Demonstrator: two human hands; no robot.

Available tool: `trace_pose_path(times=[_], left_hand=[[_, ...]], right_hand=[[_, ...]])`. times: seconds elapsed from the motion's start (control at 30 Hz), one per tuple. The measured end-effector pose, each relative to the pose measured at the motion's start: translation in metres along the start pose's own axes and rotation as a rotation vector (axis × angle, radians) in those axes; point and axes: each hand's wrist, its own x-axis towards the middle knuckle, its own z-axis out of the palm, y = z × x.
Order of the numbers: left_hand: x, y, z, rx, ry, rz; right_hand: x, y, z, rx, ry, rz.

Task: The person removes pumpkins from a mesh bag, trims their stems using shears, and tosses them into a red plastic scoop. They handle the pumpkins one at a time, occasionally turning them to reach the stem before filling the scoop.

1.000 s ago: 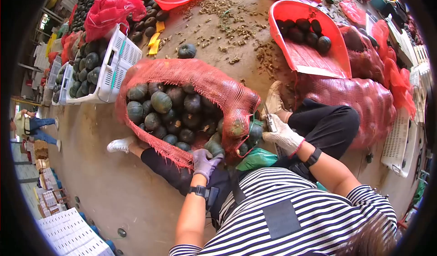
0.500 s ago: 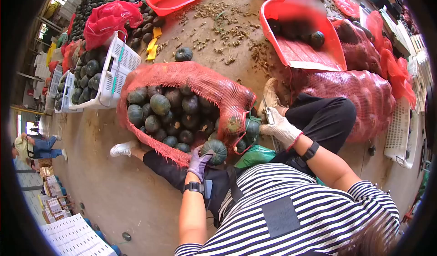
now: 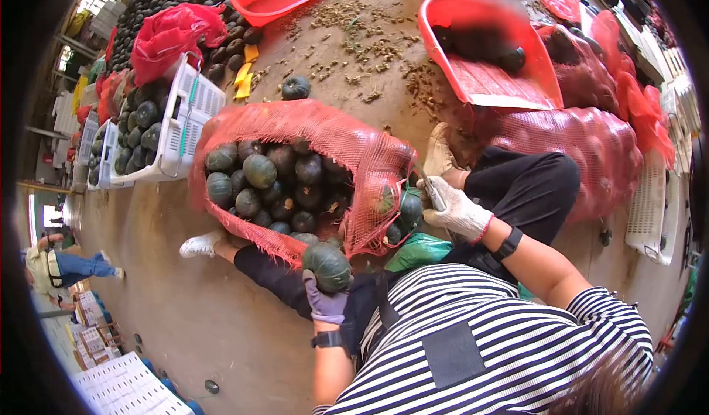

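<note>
A round dark green squash point(image 3: 326, 266) rests in my left hand point(image 3: 323, 301), which wears a purple-grey glove and holds it from below, beside the edge of a red mesh sack point(image 3: 295, 123). The sack lies on its side, torn wide open, with many dark squashes point(image 3: 260, 170) showing inside. My right hand point(image 3: 456, 214), in a white glove, is closed around a metal tool point(image 3: 436, 194) near the sack's right end. Behind the mesh there, a few more squashes point(image 3: 409, 207) show. A green bag point(image 3: 419, 252) lies between my legs.
White crates of squashes point(image 3: 183, 123) stand at the left. Red scoops point(image 3: 502, 83) and full mesh sacks point(image 3: 583, 156) are at the upper right. One loose squash point(image 3: 296, 87) sits beyond the sack. Another person point(image 3: 63, 266) is at the far left.
My left hand has moved down and slightly left, lifting the squash away from the sack's opening. My right hand has shifted slightly, still with the tool. The person at far left has moved.
</note>
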Motion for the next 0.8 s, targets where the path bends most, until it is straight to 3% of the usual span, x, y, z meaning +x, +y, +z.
trace_pose_path(times=[0.07, 0.13, 0.17, 0.23, 0.3, 0.37, 0.47, 0.5, 0.57, 0.63, 0.7, 0.8], left_hand=[[0.003, 0.004, -0.013, -0.098, -0.001, -0.023], [0.005, 0.004, 0.003, -0.084, 0.056, 0.028], [-0.001, -0.001, 0.019, 0.04, 0.209, 0.178], [-0.041, -0.006, 0.025, 0.379, 0.083, 0.368], [-0.089, 0.014, 0.072, 0.111, -0.25, 0.14], [-0.119, 0.049, 0.085, -0.357, -0.439, -0.11], [-0.127, 0.074, 0.062, -0.383, -0.48, -0.025], [-0.101, 0.071, 0.084, -0.393, -0.593, -0.112], [-0.07, 0.054, 0.108, -0.384, -0.581, -0.08], [-0.051, 0.025, 0.118, -0.355, -0.353, 0.177], [-0.041, 0.015, 0.12, -0.478, -0.422, 0.037], [-0.026, -0.008, 0.116, -0.232, -0.307, 0.103]], right_hand=[[-0.003, -0.016, 0.004, -0.125, -0.088, 0.018], [-0.005, -0.012, 0.009, -0.214, -0.131, -0.127], [-0.007, -0.014, 0.009, -0.248, -0.132, -0.206], [-0.007, -0.013, 0.006, -0.256, -0.109, -0.283], [-0.011, -0.013, -0.002, -0.206, -0.077, -0.146], [-0.017, -0.023, -0.008, -0.17, -0.085, -0.036], [-0.01, -0.026, 0.004, -0.188, -0.101, -0.197], [-0.012, -0.04, 0.008, -0.192, -0.114, -0.291], [-0.019, -0.066, 0.012, -0.215, -0.157, -0.408], [-0.028, -0.086, 0.009, -0.268, -0.157, -0.483], [-0.033, -0.094, 0.006, -0.39, -0.154, -0.562], [-0.033, -0.088, 0.01, -0.513, -0.077, -0.698]])
